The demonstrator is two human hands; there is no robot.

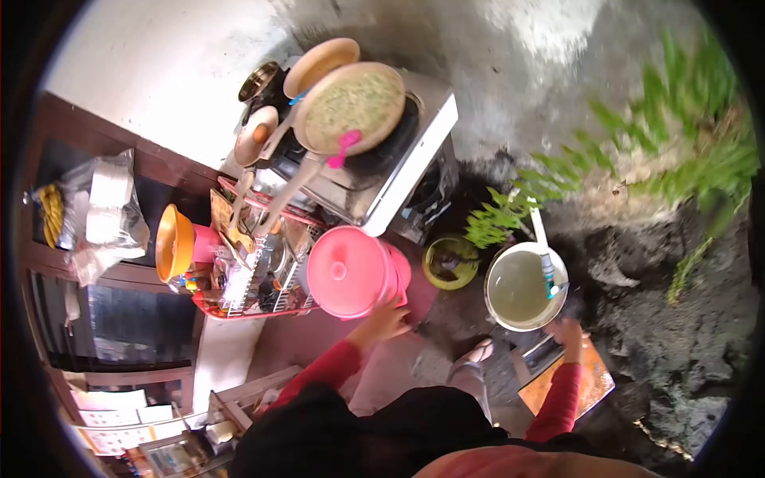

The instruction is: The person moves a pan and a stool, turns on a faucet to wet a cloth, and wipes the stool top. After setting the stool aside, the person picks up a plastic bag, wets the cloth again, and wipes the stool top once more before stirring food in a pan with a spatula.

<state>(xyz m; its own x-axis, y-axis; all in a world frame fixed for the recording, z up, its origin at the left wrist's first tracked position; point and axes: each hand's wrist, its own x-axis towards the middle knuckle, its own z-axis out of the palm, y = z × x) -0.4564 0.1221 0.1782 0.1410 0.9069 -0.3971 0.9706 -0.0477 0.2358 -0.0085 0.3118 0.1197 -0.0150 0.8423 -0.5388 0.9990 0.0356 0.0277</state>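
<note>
My left hand is beside the lower right side of a pink lidded bucket, its fingers apart and overlapping the bucket's edge in this view. Close to the lower rim of a white bucket of cloudy water is my right hand. Its fingers are blurred and partly hidden, and I cannot tell whether they grip anything. A white pipe with a teal tap reaches over that bucket. Below the right hand lies an orange-brown board.
A frying pan of greenish food with a pink utensil sits on the stove. A dish rack stands left of the pink bucket. Between the buckets is a yellow-green basin. Ferns grow at the right.
</note>
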